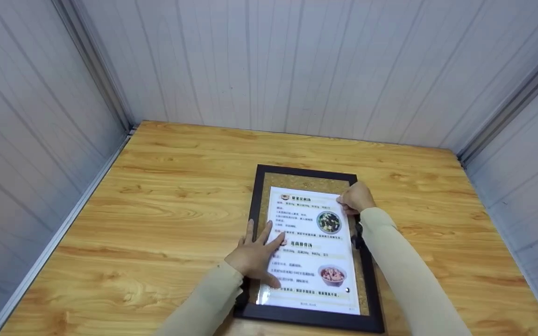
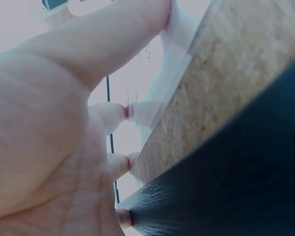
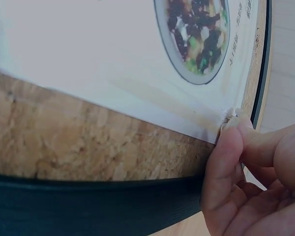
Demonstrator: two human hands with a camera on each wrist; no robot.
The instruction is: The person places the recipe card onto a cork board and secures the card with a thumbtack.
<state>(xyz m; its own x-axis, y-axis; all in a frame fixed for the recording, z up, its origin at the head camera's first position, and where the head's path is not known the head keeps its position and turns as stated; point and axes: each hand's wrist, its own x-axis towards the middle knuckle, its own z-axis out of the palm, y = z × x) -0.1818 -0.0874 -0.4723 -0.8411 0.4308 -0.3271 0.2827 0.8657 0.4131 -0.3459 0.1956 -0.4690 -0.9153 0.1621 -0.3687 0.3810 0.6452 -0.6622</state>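
A white printed recipe sheet (image 1: 306, 254) with two food pictures lies on a cork board (image 1: 297, 181) in a dark frame (image 1: 310, 318). My left hand (image 1: 254, 259) rests with fingers spread on the sheet's left side, its little finger reaching the frame; the thumb presses near the glossy lower left edge. At the sheet's upper right corner, my right hand (image 1: 357, 198) pinches a small pale pushpin (image 3: 229, 118) between thumb and forefinger, mostly hidden by the fingertips. Another pushpin (image 1: 347, 290) shows at the sheet's lower right.
The board lies on a wood-grain table (image 1: 157, 205), right of its middle and near the front. Pale panelled walls (image 1: 269, 65) enclose the table at the back and both sides. Dark bands sit round both wrists.
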